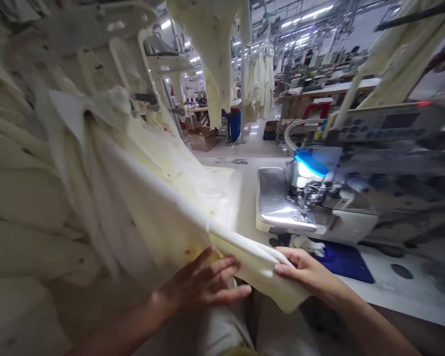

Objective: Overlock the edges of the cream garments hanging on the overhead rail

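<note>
Right hand (300, 272) pinches pale cloth (181, 222); left hand (200, 284) spread against it. Cardboard box (206, 142) beyond, contents unclear.

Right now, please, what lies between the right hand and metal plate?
Between right hand and plate, the head view shows white cloth and a blue mat.

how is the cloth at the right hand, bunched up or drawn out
Drawn out: the pale cloth runs in a long, nearly straight edge to the right hand, which pinches it near its end.

Cloth (152, 198) is hanging left of the machine (378, 183), which is sitting on the table (419, 294); a box (202, 141) is standing behind them.
</note>
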A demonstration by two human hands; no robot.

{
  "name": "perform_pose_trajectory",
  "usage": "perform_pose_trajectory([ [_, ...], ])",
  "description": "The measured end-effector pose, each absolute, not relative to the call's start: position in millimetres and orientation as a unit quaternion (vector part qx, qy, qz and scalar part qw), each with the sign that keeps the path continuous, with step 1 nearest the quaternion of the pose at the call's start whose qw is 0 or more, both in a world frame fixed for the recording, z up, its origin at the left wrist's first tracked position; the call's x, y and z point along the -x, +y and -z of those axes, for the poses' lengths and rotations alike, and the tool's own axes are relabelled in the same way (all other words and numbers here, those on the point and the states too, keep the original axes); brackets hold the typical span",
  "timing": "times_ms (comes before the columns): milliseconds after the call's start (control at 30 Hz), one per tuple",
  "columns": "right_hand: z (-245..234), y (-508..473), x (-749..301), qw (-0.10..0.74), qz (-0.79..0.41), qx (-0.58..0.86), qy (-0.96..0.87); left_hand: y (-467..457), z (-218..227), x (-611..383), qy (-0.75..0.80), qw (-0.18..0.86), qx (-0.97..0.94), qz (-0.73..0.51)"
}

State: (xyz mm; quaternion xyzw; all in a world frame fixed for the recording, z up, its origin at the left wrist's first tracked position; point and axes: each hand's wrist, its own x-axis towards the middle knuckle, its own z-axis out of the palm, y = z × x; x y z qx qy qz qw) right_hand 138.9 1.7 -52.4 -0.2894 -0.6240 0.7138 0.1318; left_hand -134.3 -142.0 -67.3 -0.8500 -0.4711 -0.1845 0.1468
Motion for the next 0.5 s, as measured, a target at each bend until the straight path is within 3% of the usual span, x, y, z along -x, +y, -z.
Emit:
perform_pose_trajectory([
  [100, 54.0, 12.7, -159.8, 0.199, -0.629, 0.34, -0.67, -101.8, 71.8, 86.3, -0.32, 0.199, 0.919, 0.117],
  [200, 44.2, 15.9, -172.8, 0.272, -0.595, 0.386, -0.65, -84.0, 47.1, 46.8, -0.271, 0.169, 0.926, 0.201],
  [333, 31.7, 29.6, -171.8, 0.406, -0.399, 0.487, -0.663, -55.4, 14.9, 4.9, -0.31, 0.162, 0.874, 0.338],
  [400, 32.3, 41.9, -167.7, 0.425, -0.288, 0.55, -0.659, -29.4, 12.1, -5.4, -0.346, 0.165, 0.853, 0.355],
  [500, 38.3, 57.7, -162.5, 0.421, -0.235, 0.597, -0.641, 8.4, 21.6, -8.0, -0.428, 0.119, 0.82, 0.36],
])
